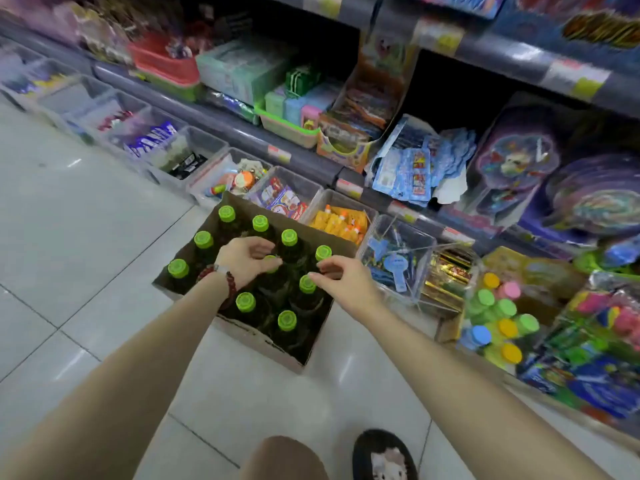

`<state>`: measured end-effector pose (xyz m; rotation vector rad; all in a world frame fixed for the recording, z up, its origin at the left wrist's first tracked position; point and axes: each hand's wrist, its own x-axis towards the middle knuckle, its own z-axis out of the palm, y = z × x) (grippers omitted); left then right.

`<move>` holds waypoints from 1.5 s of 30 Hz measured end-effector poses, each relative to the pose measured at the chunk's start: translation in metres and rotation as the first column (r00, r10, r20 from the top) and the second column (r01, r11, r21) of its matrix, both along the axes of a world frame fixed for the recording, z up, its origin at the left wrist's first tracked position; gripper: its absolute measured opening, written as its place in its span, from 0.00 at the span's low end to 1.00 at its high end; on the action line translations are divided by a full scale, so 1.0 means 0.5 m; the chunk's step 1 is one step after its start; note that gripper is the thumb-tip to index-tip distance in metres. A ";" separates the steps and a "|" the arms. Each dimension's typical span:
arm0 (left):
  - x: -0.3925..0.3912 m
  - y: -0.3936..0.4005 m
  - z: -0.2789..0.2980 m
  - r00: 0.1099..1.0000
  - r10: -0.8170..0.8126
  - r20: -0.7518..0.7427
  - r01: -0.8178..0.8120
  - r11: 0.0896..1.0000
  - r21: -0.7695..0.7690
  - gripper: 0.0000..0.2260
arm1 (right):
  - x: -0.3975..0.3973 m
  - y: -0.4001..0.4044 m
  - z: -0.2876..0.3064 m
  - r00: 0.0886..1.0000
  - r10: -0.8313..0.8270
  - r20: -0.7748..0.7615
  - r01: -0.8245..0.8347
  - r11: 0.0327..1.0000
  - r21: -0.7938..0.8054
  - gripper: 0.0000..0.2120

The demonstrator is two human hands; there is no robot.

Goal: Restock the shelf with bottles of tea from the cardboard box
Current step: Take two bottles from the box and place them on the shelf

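An open cardboard box stands on the tiled floor in front of the lowest shelf. It holds several dark tea bottles with bright green caps, standing upright in rows. My left hand, with a red bead bracelet at the wrist, is over the middle of the box, its fingers curled round the green cap of one middle bottle. My right hand hovers just right of it above the caps near the box's right side, fingers loosely bent and holding nothing.
Clear plastic bins of snacks and toys line the floor under the grey shelf edge behind the box. Tubs with coloured lids crowd the right. White tiled floor spreads to the left. My shoe is below.
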<state>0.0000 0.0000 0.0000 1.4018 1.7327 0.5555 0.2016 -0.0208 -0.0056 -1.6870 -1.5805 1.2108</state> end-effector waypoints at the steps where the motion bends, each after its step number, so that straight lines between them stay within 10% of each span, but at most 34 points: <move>1: -0.002 -0.001 -0.009 1.000 -0.013 -0.004 0.013 1.000 0.007 0.19 | -0.004 -0.003 -0.009 1.000 0.011 0.001 -0.011 1.000 -0.005 0.17; 27: 0.023 -0.006 -0.006 0.995 0.054 -0.087 -0.042 0.990 0.136 0.20 | -0.047 -0.006 -0.039 1.000 -0.016 -0.027 0.020 0.983 0.182 0.12; 45: 0.100 0.040 0.628 0.991 0.012 0.136 -0.022 0.997 0.074 0.19 | 0.054 0.059 0.597 0.995 -0.076 -0.065 0.088 0.974 0.210 0.09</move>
